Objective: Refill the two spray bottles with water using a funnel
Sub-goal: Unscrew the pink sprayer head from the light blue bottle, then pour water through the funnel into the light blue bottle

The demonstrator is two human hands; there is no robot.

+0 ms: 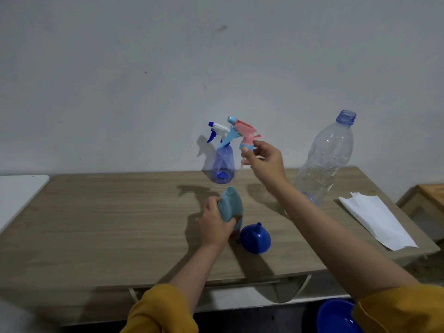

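The wooden table (108, 224) carries everything, its near edge running just above the person's yellow sleeves, with wide bare board from 8 to 10 o'clock for setting parts down. At 2 o'clock the big clear water bottle (324, 159) stands uncapped, probably ready for pouring, and close to the right edge beside a sheet of white paper (377, 222) at 3 o'clock. The purple spray bottle (223, 164) waits at 12 o'clock by the wall with its head on. At centre the left hand (216, 224) wraps round the teal bottle (230, 205), steadying it with the neck open. The right hand (266, 162) pinches the pink and blue spray head (242, 133) lifted clear above it, the dip tube hanging. The blue funnel (255, 239) sits mouth-down just beside the teal bottle at 5 o'clock, within easy reach.
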